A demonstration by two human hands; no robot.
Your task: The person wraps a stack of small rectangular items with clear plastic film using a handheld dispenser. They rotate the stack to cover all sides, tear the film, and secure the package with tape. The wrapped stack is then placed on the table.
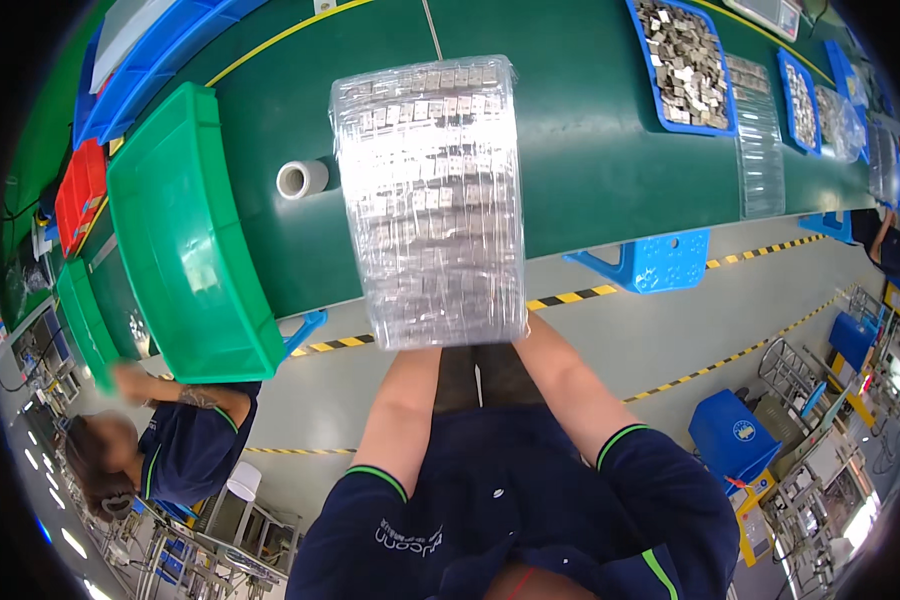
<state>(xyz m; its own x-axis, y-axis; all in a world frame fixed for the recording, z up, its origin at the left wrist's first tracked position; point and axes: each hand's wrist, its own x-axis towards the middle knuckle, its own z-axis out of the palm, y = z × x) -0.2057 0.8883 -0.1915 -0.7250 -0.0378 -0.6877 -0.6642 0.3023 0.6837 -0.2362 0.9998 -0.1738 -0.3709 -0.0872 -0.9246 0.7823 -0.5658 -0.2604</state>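
We lift a stack of clear plastic trays (430, 200) filled with small metal parts above the near table edge. Our hands are hidden beneath it, so we cannot tell their grip. Farther left sit a tape roll (302, 179) and a green bin (185, 240).

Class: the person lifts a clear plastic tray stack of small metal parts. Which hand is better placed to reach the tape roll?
Left, probably. The white tape roll lies left of the clear plastic tray stack; both hands are hidden beneath it.
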